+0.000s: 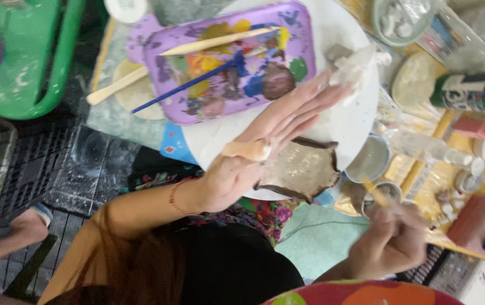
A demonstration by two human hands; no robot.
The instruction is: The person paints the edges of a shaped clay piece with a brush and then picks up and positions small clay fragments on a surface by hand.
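The left hand (254,152) lies flat, fingers stretched out together, its grip holding nothing, hovering over a flat, ragged-edged slab of brown clay (304,169) on a round white board (344,107). The right hand (392,240), blurred, has its grip closed around a thin wooden stick (375,195). Beyond lies a purple rectangular plastic paint tray (225,62) carrying a blue brush (189,83) and a wooden modelling tool (186,56).

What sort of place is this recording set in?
Probably a craft or pottery-painting workspace. A purple palette tray smeared with paints holds a blue brush and a wooden stick; a flat clay piece lies on a round white board, with small cups alongside.
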